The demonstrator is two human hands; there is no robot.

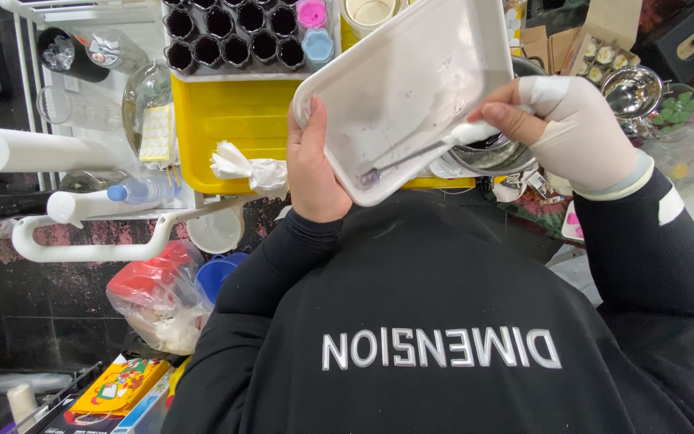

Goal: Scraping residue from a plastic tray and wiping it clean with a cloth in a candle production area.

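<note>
Nearest, the person's black sweatshirt [435, 337] fills the lower view, both sleeves reaching up to one white tray [403, 88]. The left hand [312, 165] is clamped on the tray's lower left edge, thumb over the rim, holding it tilted with its long axis running from lower left to upper right. The right hand [572, 128], in a white glove [596, 137], grips the white handle of one thin metal tool [415, 153]. That tool slants down and left from the right hand, its tip resting on the tray's inner face just beside the left hand. Beyond the tray lie one yellow bin [226, 120], one crumpled tissue [246, 170], a rack of dark cups [230, 32], one paper roll [34, 150], and one steel bowl [632, 91] to the far right
</note>
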